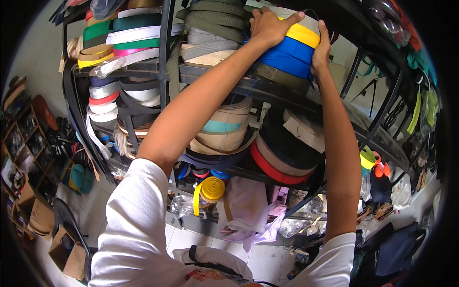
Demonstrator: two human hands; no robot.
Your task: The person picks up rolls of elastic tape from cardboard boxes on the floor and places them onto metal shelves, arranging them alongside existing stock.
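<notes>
Fingers (258, 17) of the left hand (271, 28) spread wide, right hand (322, 51) grip unclear; yellow roll (303, 36) lies between them, atop blue roll (288, 56)

A gap opens right of the right fingers (323, 31), bounded by a slanted post (352, 71). Grey rolls (213, 37) crowd the left side; below, the shelf (267, 92) bars the way (only a slit parts the beige rolls (234, 138) from the black roll (282, 143)).
</notes>
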